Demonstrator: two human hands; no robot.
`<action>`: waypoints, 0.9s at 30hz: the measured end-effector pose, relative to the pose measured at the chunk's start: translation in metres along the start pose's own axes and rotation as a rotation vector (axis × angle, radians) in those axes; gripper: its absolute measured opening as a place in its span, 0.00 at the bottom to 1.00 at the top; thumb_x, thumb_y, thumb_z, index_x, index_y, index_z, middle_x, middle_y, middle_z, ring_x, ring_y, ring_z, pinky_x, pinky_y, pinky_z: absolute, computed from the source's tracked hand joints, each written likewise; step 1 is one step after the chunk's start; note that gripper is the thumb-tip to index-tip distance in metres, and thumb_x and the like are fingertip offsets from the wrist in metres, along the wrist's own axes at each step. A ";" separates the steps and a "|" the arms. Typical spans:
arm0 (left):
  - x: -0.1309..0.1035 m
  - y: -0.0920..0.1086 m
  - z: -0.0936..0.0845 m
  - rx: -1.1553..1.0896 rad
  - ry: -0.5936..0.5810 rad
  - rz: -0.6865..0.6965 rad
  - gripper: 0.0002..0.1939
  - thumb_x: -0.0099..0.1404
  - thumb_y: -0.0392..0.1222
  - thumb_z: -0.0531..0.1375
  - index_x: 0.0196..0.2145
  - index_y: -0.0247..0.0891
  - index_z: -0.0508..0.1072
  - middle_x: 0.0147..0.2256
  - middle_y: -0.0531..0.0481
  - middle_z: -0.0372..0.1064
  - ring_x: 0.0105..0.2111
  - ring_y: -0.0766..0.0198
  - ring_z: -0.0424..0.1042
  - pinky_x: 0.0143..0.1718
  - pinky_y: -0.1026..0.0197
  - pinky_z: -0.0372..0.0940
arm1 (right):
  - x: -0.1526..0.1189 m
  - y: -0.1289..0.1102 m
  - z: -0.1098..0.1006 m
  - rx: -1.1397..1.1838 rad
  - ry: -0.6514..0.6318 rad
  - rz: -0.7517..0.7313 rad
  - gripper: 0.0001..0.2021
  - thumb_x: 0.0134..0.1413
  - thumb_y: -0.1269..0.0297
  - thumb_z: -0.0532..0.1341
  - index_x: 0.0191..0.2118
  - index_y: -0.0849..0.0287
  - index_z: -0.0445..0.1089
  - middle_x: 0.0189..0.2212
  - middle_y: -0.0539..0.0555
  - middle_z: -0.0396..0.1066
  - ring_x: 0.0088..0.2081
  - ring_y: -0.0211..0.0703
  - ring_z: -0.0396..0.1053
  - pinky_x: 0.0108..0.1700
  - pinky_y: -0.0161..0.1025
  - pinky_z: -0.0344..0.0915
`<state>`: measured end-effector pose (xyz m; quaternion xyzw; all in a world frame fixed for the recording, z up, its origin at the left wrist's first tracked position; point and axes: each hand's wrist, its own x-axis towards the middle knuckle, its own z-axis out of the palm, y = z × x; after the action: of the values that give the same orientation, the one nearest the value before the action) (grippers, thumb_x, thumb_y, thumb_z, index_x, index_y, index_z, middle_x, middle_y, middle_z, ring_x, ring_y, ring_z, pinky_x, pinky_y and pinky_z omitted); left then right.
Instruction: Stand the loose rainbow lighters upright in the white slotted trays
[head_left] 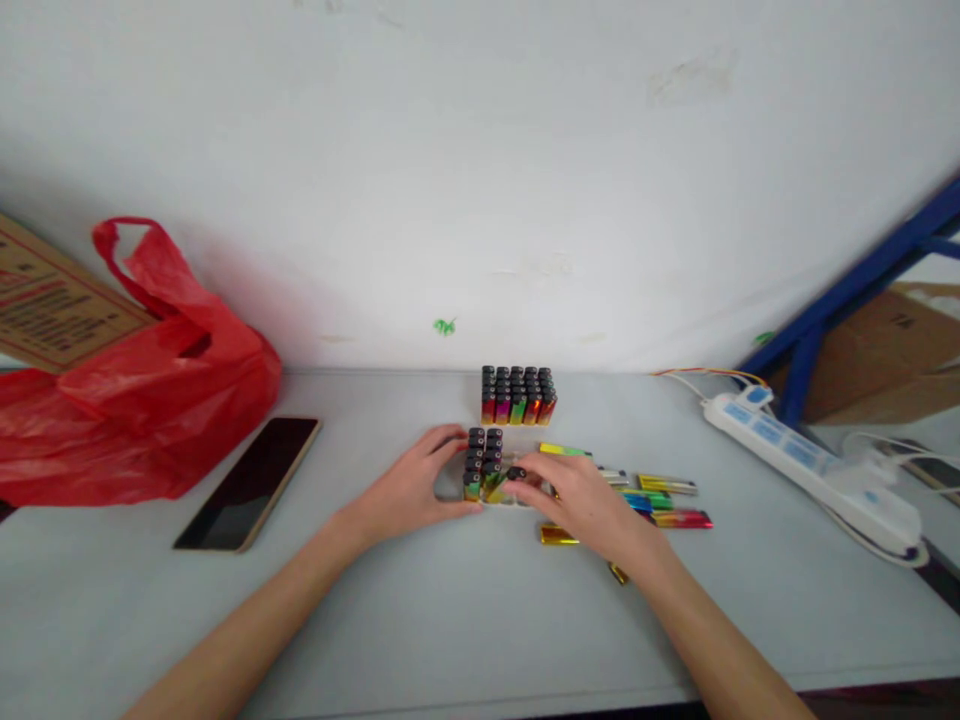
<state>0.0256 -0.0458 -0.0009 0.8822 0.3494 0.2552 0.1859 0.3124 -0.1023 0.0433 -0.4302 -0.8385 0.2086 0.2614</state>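
Note:
My left hand (415, 483) curves round the left side of a pale, see-through tray (511, 498), thumb at the near corner and fingers at the far one. Two columns of upright lighters (475, 455) with black tops fill the tray's left part. Between thumb and fingertips, my right hand (570, 490) pinches a lighter (515, 473) by its black top, over the tray beside the second column; its lower body is hard to make out. Several shiny coloured lighters (679, 519) lie loose around and beyond my right hand, some partly hidden by it.
Behind the tray stands a block of upright lighters (518, 396) in rows. A phone (250, 484) and a red plastic bag (202, 370) are to the left, with a cardboard box (64, 300). To the right lies a white power strip (814, 470) with cables, near a blue frame (802, 375).

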 end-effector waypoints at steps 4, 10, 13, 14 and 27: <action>0.000 0.000 0.000 -0.001 -0.009 0.000 0.37 0.63 0.62 0.77 0.61 0.40 0.77 0.67 0.34 0.71 0.67 0.39 0.74 0.71 0.38 0.71 | 0.000 0.002 0.008 -0.103 0.058 -0.099 0.10 0.79 0.57 0.64 0.47 0.58 0.78 0.40 0.57 0.83 0.40 0.50 0.81 0.43 0.41 0.71; 0.001 -0.001 -0.001 -0.003 -0.007 0.017 0.37 0.64 0.63 0.76 0.62 0.40 0.77 0.67 0.34 0.71 0.67 0.39 0.74 0.71 0.37 0.70 | 0.004 -0.003 0.012 -0.155 0.097 -0.117 0.08 0.76 0.60 0.67 0.48 0.60 0.78 0.39 0.58 0.84 0.39 0.50 0.82 0.43 0.41 0.72; 0.001 -0.001 -0.001 0.000 -0.004 0.020 0.36 0.64 0.64 0.76 0.61 0.39 0.77 0.67 0.34 0.72 0.66 0.39 0.74 0.71 0.38 0.71 | 0.006 -0.008 0.012 -0.198 0.059 -0.149 0.07 0.75 0.62 0.69 0.48 0.61 0.78 0.40 0.58 0.84 0.41 0.50 0.83 0.42 0.41 0.71; 0.001 -0.001 -0.001 0.002 -0.002 0.019 0.36 0.65 0.65 0.75 0.60 0.39 0.77 0.67 0.34 0.72 0.66 0.40 0.74 0.71 0.39 0.71 | 0.007 -0.009 0.013 -0.219 0.040 -0.151 0.07 0.75 0.62 0.69 0.47 0.60 0.78 0.40 0.58 0.84 0.40 0.50 0.83 0.42 0.41 0.70; -0.004 -0.003 -0.010 0.094 -0.082 -0.026 0.54 0.59 0.70 0.77 0.73 0.43 0.68 0.71 0.34 0.68 0.69 0.38 0.71 0.73 0.40 0.69 | 0.004 0.006 0.008 -0.244 0.032 -0.016 0.31 0.81 0.40 0.55 0.29 0.55 0.74 0.26 0.52 0.80 0.30 0.45 0.75 0.40 0.42 0.63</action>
<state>0.0157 -0.0446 0.0046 0.8950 0.3645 0.1999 0.1617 0.3099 -0.0968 0.0347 -0.4554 -0.8568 0.0964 0.2220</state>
